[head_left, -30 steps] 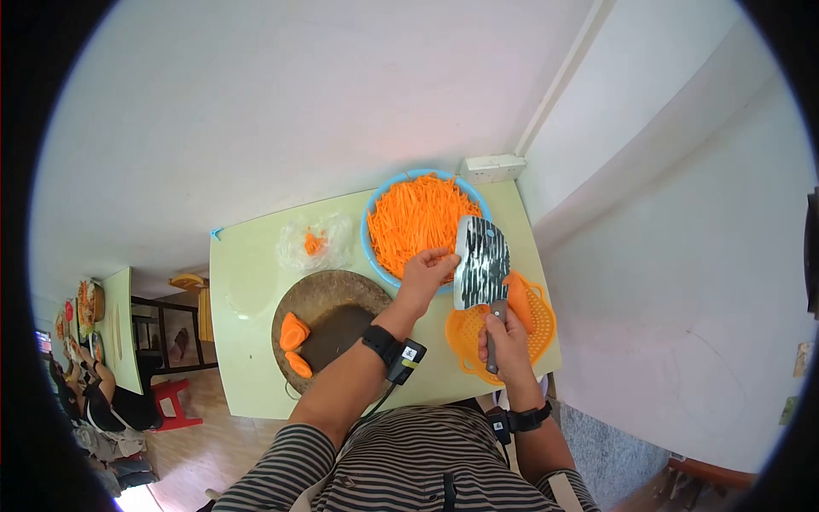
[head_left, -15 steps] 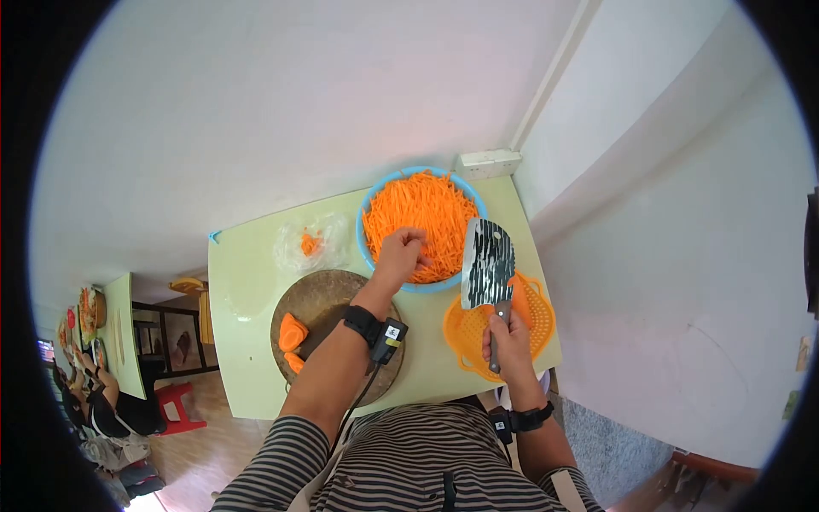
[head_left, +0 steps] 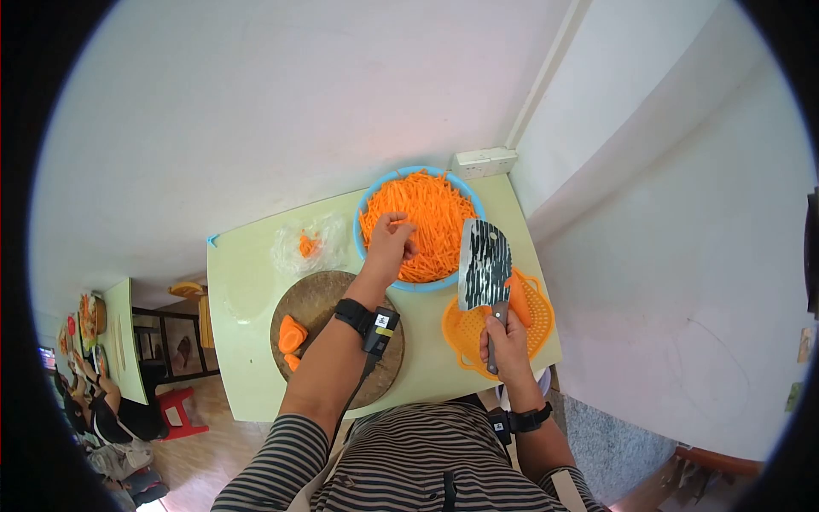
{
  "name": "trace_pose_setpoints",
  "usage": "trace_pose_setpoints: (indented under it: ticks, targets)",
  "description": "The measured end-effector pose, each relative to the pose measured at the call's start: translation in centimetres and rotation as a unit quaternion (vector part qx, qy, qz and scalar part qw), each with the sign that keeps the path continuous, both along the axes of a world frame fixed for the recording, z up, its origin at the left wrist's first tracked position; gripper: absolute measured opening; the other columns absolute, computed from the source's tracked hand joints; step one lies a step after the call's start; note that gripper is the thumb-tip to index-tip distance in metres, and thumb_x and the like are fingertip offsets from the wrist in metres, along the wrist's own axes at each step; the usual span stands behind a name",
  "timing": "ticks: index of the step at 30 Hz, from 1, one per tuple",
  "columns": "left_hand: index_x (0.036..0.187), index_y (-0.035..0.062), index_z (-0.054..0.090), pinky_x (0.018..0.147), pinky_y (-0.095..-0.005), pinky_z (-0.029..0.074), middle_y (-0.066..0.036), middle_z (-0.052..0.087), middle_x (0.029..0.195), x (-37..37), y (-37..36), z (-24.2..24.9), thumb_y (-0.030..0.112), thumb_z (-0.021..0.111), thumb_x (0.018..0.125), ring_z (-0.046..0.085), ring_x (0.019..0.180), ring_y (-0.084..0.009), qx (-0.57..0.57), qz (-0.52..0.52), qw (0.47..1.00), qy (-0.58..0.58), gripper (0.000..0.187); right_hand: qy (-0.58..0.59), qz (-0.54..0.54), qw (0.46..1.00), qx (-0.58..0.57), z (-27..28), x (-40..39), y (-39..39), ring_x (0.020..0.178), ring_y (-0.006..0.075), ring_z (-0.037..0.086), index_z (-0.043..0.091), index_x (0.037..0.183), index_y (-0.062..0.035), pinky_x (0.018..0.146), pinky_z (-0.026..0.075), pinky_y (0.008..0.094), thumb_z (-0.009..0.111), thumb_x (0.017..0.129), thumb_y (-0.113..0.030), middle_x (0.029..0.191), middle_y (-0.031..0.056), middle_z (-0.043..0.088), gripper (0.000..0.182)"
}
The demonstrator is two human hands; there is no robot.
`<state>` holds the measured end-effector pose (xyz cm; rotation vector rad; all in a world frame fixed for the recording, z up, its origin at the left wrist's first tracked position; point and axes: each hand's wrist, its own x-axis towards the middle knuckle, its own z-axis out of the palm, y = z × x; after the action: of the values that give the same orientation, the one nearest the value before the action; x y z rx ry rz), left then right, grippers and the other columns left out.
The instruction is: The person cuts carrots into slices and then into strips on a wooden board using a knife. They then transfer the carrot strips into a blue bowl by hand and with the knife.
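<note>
My right hand (head_left: 509, 346) is wrapped round the brown handle of a cleaver (head_left: 485, 264). Its broad blade, with black streaks, points away from me above the yellow colander (head_left: 456, 341). Inside that colander lies whole carrot (head_left: 519, 303), partly hidden behind the blade. Over the near left part of a blue basin (head_left: 473, 192) is my left hand (head_left: 391, 247), its fingers loosely bent and apart, with nothing visible in them. Shredded carrot (head_left: 431, 213) heaps up in the basin. On the round chopping board (head_left: 316, 294) sit carrot slices (head_left: 292, 334), partly behind my left forearm.
A clear plastic bag (head_left: 286, 252) with carrot bits lies on the pale green table (head_left: 235, 358). A socket box (head_left: 485, 162) is on the wall behind the basin. At far left, other people sit by a second table (head_left: 126, 341), near a red stool (head_left: 177, 414).
My left hand has shifted slightly up and left over the shredded carrot, its fingers spreading a little. The right hand keeps the cleaver in nearly the same place.
</note>
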<state>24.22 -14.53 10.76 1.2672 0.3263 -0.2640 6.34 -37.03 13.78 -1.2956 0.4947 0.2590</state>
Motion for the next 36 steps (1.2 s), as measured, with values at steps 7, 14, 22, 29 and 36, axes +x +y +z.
trace_pose_setpoints:
  ticks: [7,14,22,29,36]
  targets:
    - [0.134,0.0008,0.047,0.072,-0.0313,0.052,-0.008,0.063,0.085,0.1,0.1,0.8,0.01,0.051,0.103,0.069,0.087,-0.0214,-0.117,0.045,0.992,0.025,0.033,0.009,-0.006,1.0,0.001,0.5,-0.1,0.3,0.049,0.01,0.052,0.05,0.103,-0.0058,0.043,0.044,0.0261,0.057,0.102,-0.02,0.068,0.0023,0.056,0.016]
    - [0.129,0.0027,0.05,0.067,-0.0324,0.049,-0.008,0.065,0.085,-0.4,1.4,0.4,0.013,0.056,0.101,0.066,0.076,-0.0189,-0.131,0.058,0.99,0.0,0.031,0.004,0.0,1.0,-0.013,0.4,-0.2,0.4,0.048,0.0101,0.053,0.05,0.103,-0.0062,0.042,0.044,0.0263,0.057,0.102,-0.02,0.067,0.0026,0.056,0.015]
    - [0.117,0.0046,0.056,0.046,-0.0255,0.04,-0.005,0.064,0.08,-4.8,6.2,0.8,0.016,0.062,0.098,0.054,0.052,-0.0106,-0.054,0.05,0.997,-0.009,0.023,0.023,0.021,0.999,-0.031,0.4,-0.3,1.2,0.047,0.0105,0.052,0.051,0.103,-0.0063,0.041,0.042,0.0263,0.057,0.102,-0.019,0.066,0.0024,0.056,0.014]
    - [0.096,0.0072,0.062,0.051,-0.022,0.039,0.006,0.052,0.07,-16.3,10.7,-1.5,0.026,0.064,0.101,0.047,0.057,-0.003,0.138,0.035,0.99,0.002,0.019,-0.02,0.063,0.997,-0.051,0.4,-1.9,3.0,0.046,0.0094,0.05,0.052,0.102,-0.0064,0.042,0.042,0.0242,0.055,0.102,-0.018,0.066,0.0025,0.055,0.012]
    - [0.11,0.0015,0.062,0.071,-0.036,0.053,-0.012,0.062,0.091,-27.4,16.2,-4.1,0.019,0.076,0.088,0.063,0.077,-0.0232,0.426,0.125,0.896,0.021,0.032,-0.012,0.199,0.971,-0.133,-0.7,-3.5,6.1,0.045,0.0089,0.05,0.053,0.104,-0.0057,0.042,0.041,0.0238,0.056,0.101,-0.016,0.064,0.0015,0.054,0.011]
